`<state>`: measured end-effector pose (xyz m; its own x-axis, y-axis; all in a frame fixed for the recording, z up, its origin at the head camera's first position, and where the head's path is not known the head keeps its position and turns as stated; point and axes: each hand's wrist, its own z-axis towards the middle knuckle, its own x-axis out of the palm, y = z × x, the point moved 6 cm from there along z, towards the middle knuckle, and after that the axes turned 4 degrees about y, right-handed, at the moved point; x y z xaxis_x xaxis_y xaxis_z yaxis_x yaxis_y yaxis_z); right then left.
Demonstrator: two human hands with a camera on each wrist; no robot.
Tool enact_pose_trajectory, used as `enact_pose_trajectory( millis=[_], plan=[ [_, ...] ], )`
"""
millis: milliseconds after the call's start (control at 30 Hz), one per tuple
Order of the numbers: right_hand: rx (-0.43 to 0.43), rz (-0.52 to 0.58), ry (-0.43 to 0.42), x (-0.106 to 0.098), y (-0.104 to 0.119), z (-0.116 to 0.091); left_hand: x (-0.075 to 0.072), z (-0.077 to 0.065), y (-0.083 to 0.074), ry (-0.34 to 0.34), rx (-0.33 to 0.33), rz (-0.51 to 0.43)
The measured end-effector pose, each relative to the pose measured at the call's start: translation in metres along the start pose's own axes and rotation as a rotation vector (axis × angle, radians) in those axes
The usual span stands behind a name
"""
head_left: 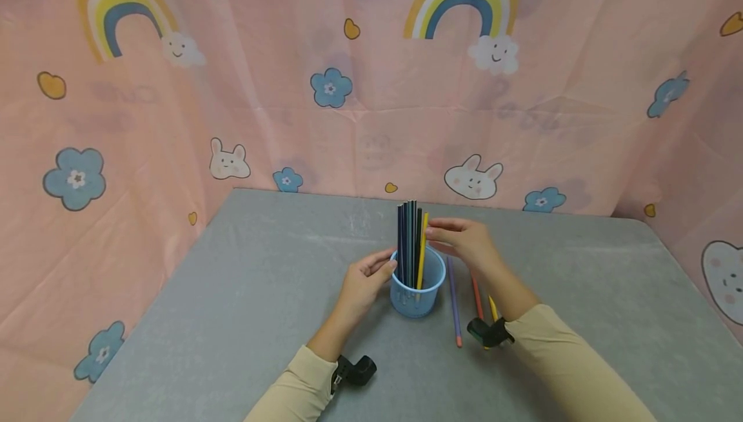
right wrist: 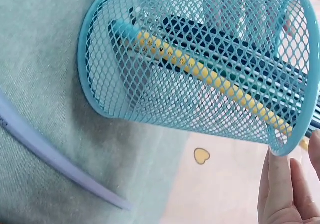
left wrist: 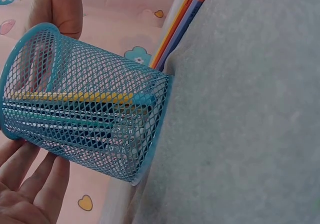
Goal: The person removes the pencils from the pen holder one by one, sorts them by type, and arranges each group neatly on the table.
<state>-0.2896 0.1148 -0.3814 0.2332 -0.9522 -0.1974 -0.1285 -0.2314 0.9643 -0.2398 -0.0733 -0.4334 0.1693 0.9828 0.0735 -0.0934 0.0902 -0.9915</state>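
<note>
A light-blue mesh pencil cup (head_left: 413, 304) stands upright on the grey table. Several dark pencils (head_left: 409, 238) and one yellow pencil (head_left: 423, 251) lean together inside it, their upper ends rising above the rim. My left hand (head_left: 358, 283) holds the cup at its left side, thumb and fingers at the rim. At the cup's right, my right hand (head_left: 471, 242) pinches the upper part of the yellow pencil between thumb and fingers. Through the mesh in the right wrist view, the yellow pencil's blue lower end (right wrist: 125, 29) shows near the cup's bottom.
Right of the cup lie a purple pencil (head_left: 454, 306), a red-orange pencil (head_left: 477, 297) and another yellow pencil (head_left: 493, 308), the last two partly under my right wrist. A pink printed curtain (head_left: 371, 125) hangs behind the grey table (head_left: 278, 293).
</note>
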Motion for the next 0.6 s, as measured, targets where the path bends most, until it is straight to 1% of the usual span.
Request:
enact_pose_trajectory(
  millis=[200, 433, 600],
  plan=[
    [-0.010, 0.012, 0.003, 0.0044, 0.0001, 0.0022, 0.0001, 0.0001, -0.0003, 0.003, 0.004, -0.013],
    [-0.019, 0.017, -0.016, 0.0054, 0.0001, 0.0028, 0.0001, 0.0000, -0.0003, 0.005, 0.005, -0.014],
    [-0.015, 0.056, -0.043, 0.0044, 0.0012, 0.0010, -0.0001, 0.0002, 0.0001, 0.000, -0.001, -0.001]
  ],
)
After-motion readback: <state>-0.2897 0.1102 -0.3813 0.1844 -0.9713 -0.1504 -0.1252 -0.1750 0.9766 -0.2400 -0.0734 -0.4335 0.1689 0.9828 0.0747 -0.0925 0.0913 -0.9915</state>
